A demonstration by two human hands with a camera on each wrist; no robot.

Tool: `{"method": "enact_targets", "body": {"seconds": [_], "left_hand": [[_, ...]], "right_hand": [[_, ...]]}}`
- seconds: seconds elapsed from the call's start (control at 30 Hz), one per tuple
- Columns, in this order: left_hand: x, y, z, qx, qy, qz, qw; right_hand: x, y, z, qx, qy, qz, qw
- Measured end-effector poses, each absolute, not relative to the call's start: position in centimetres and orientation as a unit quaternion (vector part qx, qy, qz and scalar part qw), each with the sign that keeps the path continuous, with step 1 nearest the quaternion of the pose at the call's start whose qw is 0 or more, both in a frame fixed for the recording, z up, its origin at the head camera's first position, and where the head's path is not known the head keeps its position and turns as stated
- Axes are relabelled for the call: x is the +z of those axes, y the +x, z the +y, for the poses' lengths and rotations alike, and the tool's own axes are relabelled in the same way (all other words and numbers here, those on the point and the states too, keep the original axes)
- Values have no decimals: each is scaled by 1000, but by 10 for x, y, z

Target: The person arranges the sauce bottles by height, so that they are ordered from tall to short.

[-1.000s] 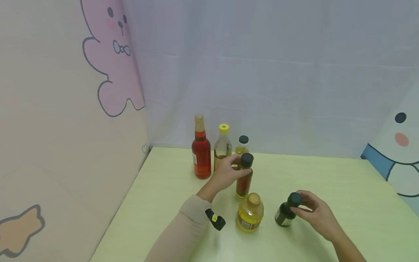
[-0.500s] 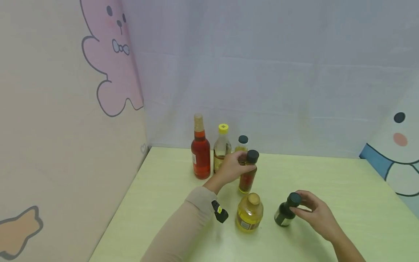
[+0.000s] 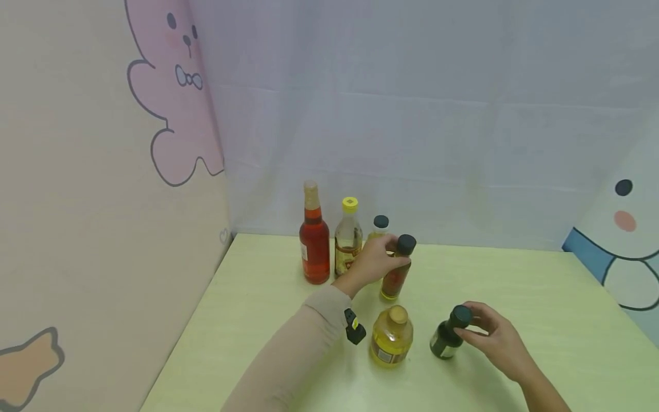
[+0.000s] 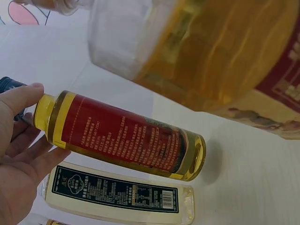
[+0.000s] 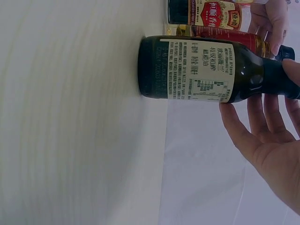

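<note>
My left hand (image 3: 374, 263) grips the neck of a slim oil bottle (image 3: 395, 280) with a black cap and yellow oil. In the left wrist view, thumb and fingers close round that neck above a red label (image 4: 122, 133). The bottle leans slightly; whether its base touches the table I cannot tell. Farther right, my right hand (image 3: 498, 343) pinches the neck of a dark green bottle (image 3: 445, 340) under its cap. Its pale label (image 5: 201, 70) shows in the right wrist view. Between the hands stands a squat bottle of yellow oil (image 3: 392, 337) with a golden cap.
Along the back of the pale table (image 3: 247, 297) stand a tall red bottle (image 3: 315, 252), a yellow-capped bottle (image 3: 349, 237) and a dark-capped bottle (image 3: 381, 223), partly hidden by my left hand. A white curtain (image 3: 412, 143) hangs behind the table.
My left hand has carried the slim oil bottle to the right and a little backward, uncovering more of the yellow-capped bottle. The right hand and the dark green bottle stay almost in place.
</note>
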State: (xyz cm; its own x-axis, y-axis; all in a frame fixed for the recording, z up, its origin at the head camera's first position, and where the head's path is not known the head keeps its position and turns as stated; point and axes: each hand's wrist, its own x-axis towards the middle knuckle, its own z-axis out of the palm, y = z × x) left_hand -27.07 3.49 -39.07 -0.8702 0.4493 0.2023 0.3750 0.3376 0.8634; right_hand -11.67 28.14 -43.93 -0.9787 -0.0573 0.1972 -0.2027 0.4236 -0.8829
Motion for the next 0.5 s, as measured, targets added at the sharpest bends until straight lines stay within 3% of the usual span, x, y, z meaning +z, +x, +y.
{"method": "enact_targets", "body": {"seconds": [0.5], "left_hand": [[-390, -284, 51, 482, 264, 834, 54]], "right_hand": [[-439, -116, 280, 527, 73, -844, 70]]}}
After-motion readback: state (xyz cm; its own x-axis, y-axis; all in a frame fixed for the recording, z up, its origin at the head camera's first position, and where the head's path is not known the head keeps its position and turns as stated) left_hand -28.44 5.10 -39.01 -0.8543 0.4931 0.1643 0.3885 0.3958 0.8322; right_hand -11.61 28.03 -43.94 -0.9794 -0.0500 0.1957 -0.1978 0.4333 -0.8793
